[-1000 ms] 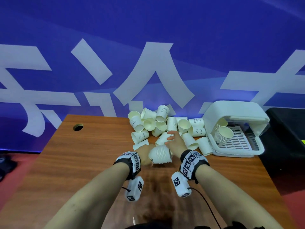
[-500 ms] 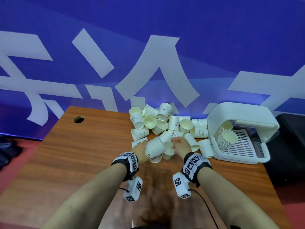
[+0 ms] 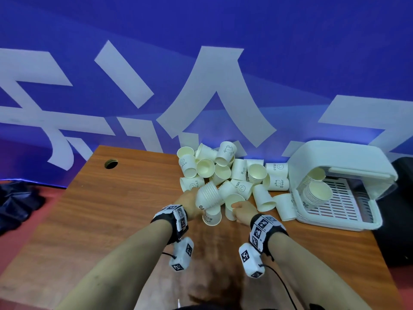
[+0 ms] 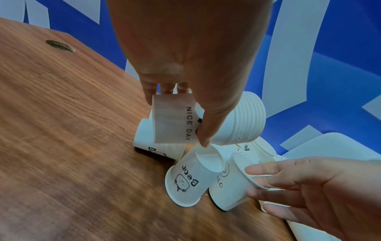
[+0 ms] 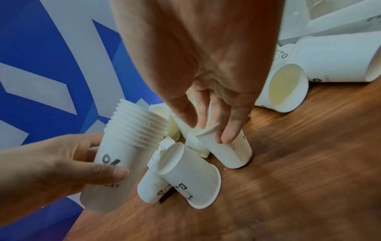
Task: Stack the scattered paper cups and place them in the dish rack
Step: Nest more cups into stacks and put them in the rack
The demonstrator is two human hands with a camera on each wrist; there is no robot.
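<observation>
Bright, even light — edges warped (wrist views blurred).

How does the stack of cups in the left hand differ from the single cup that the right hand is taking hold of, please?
The stack of cups is many nested cups, its rims forming ridges; the single cup is one cup. The left hand holds the stack lifted off the table and tilted; the single cup stands on the table, mouth up. The left hand wraps the stack's side; the right hand pinches the single cup's rim, fingers inside and out. Both are white paper.
</observation>
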